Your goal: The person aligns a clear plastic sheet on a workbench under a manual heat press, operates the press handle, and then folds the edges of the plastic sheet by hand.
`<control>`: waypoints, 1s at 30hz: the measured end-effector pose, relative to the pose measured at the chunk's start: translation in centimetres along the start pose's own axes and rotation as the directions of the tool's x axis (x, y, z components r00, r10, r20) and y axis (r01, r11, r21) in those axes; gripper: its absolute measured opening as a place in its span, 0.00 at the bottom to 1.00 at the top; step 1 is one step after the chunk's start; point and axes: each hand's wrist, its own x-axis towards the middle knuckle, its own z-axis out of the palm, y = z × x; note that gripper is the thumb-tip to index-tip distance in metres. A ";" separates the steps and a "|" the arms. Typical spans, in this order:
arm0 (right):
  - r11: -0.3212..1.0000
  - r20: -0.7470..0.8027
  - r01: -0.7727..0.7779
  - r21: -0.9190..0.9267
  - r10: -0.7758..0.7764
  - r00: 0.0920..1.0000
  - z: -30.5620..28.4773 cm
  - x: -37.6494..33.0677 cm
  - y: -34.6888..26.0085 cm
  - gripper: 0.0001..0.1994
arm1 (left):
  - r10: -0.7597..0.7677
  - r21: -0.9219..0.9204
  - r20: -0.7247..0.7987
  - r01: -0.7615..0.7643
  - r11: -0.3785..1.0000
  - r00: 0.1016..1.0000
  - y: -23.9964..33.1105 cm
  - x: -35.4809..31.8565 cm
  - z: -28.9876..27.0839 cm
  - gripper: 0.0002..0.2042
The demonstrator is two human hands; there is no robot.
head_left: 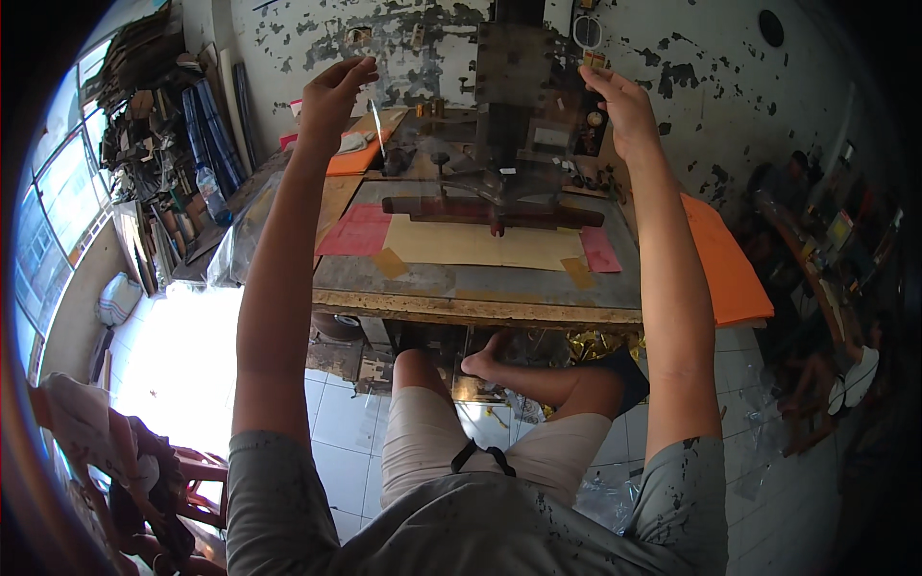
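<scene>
Both my hands are raised at head-view top, above the bench. My left hand (333, 99) pinches with thumb and fingers at the upper left. My right hand (622, 104) makes a similar pinch at the upper right. Between them hangs what looks like a clear plastic sheet (428, 144), faint and hazy, with a bright glint along its left side; its lower edge is hard to make out. Behind it stands a dark press (516, 86) with a long crossbar (480, 209). Under the bar lies a cream sheet (461, 242) between pink sheets (353, 230), with tan tape pieces (389, 263) at its front corners.
Orange sheets (725, 269) jut out at the bench's right side. The worn wooden bench edge (471, 309) runs in front of my knees. At left are a crumpled clear plastic bag (235, 235), a water bottle (209, 187) and a red chair (202, 480). Stacked boards (144, 58) lean behind.
</scene>
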 end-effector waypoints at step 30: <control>0.896 0.407 0.064 0.439 -0.262 0.875 25.0 -7.7 5.6 0.13 | -0.043 0.466 -0.199 0.133 0.875 0.979 4.9 -19.6 -23.7 0.16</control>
